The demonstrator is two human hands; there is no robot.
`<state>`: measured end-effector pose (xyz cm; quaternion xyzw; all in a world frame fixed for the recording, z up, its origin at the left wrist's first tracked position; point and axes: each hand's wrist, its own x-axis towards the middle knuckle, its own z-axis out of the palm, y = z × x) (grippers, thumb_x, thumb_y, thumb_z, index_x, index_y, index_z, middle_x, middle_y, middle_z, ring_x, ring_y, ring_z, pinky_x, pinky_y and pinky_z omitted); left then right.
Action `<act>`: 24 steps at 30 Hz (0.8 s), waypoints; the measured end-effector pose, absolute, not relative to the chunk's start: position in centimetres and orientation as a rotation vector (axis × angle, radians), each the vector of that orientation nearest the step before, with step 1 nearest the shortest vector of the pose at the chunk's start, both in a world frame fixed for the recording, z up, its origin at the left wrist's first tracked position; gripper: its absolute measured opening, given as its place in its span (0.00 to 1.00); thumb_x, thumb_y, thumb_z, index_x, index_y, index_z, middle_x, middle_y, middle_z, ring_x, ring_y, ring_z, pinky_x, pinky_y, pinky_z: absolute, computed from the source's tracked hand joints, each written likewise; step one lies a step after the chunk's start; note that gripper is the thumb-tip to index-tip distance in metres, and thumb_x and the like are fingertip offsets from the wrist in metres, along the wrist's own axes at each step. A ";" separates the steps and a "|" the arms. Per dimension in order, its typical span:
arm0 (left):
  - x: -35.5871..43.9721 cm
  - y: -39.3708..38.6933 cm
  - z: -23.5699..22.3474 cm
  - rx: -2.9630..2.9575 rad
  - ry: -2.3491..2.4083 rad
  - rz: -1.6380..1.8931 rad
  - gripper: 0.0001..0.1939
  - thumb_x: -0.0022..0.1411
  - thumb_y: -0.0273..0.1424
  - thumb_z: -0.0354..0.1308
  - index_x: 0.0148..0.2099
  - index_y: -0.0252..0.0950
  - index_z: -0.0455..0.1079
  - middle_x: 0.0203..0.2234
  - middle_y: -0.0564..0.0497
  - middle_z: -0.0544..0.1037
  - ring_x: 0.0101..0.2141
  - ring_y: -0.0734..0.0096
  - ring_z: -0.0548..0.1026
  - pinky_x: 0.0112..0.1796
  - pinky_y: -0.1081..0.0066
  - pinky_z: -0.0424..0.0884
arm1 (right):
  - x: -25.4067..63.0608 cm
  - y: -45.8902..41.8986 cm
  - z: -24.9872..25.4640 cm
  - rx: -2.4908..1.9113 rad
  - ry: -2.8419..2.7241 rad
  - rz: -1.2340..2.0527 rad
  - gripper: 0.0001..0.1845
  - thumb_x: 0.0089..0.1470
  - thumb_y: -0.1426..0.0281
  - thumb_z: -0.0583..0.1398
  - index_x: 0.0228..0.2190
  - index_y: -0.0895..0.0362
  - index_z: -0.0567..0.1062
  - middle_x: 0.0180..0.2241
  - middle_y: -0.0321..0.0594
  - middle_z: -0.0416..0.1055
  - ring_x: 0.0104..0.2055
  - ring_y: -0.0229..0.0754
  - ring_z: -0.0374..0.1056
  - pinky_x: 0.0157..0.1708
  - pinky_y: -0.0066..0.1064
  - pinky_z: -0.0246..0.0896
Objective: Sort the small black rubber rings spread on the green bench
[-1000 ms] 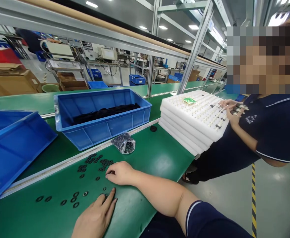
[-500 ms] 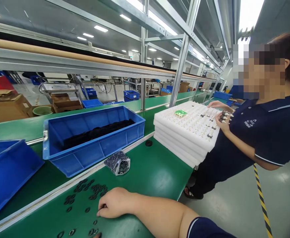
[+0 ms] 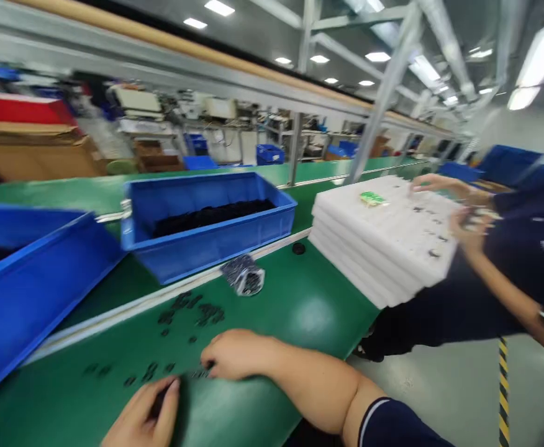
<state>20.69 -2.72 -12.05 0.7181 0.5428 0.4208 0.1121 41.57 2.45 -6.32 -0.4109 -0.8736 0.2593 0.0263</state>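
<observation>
Head view. Left hand (image 3: 144, 413) and right hand (image 3: 235, 355): resting over the desk's (image 3: 285, 298) near side, fingers curling narrow; cannot tell whether they are holding anything. Black rings (image 3: 213, 312): mostly lying loose toward the far edge, seemingly within reach. Clear bag (image 3: 241, 273): lying beside that edge, mouth open, likely for access.

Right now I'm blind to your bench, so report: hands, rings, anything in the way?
Left hand curled over green bench, grip unclear. Right hand by black rings, grip unclear. More rings loose beyond both. Possible obstacle: plastic bag beyond right hand.
</observation>
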 end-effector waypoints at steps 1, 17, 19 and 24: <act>21.0 -3.3 -11.1 2.098 1.586 1.185 0.12 0.64 0.41 0.56 0.38 0.42 0.76 0.32 0.50 0.82 0.31 0.64 0.80 0.33 0.68 0.77 | 41.8 2.1 -6.2 -1.280 -2.651 0.792 0.03 0.55 0.71 0.65 0.35 0.54 0.79 0.39 0.39 0.80 0.42 0.44 0.74 0.32 0.28 0.61; 21.9 -4.4 -11.9 2.406 1.532 1.071 0.12 0.71 0.34 0.53 0.52 0.35 0.71 0.36 0.46 0.77 0.36 0.65 0.76 0.39 0.65 0.75 | 41.3 1.8 -8.0 -1.357 -2.400 0.752 0.06 0.59 0.76 0.64 0.38 0.56 0.80 0.35 0.39 0.74 0.37 0.40 0.70 0.40 0.29 0.61; 22.3 -4.6 -12.1 2.498 1.556 0.974 0.12 0.71 0.34 0.52 0.52 0.35 0.71 0.36 0.45 0.76 0.36 0.63 0.75 0.38 0.64 0.75 | 41.2 1.9 -8.3 -1.353 -2.404 0.721 0.05 0.59 0.75 0.63 0.36 0.56 0.80 0.34 0.38 0.73 0.37 0.40 0.70 0.40 0.29 0.62; 23.2 -4.9 -11.9 2.672 1.528 0.863 0.14 0.73 0.29 0.48 0.50 0.32 0.73 0.32 0.46 0.73 0.30 0.65 0.72 0.33 0.65 0.73 | 41.3 2.1 -8.9 -1.322 -2.418 0.686 0.07 0.60 0.74 0.63 0.40 0.55 0.80 0.38 0.40 0.75 0.40 0.41 0.71 0.42 0.30 0.63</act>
